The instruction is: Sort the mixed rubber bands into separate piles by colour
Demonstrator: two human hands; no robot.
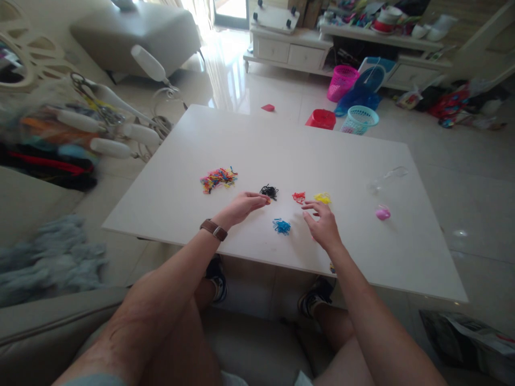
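One per pick: your left hand [241, 208] pinches small orange bits [268, 201] by the black loop pile [270, 191]; right hand [324, 226], fingers parted, by the red loop pile [298, 197].

heaped black pieces [269, 192], red pieces [298, 197], yellow pieces [322, 198] and nearer blue pieces [281, 226] lie right of multicoloured pieces [219, 179].

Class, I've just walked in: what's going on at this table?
The person's left hand pinches something small, too tiny to make out, by the black pile. The right hand, fingers parted, is near the red pile and yellow pile. The blue pile lies nearer the person; a larger mixed pile is off to the left.
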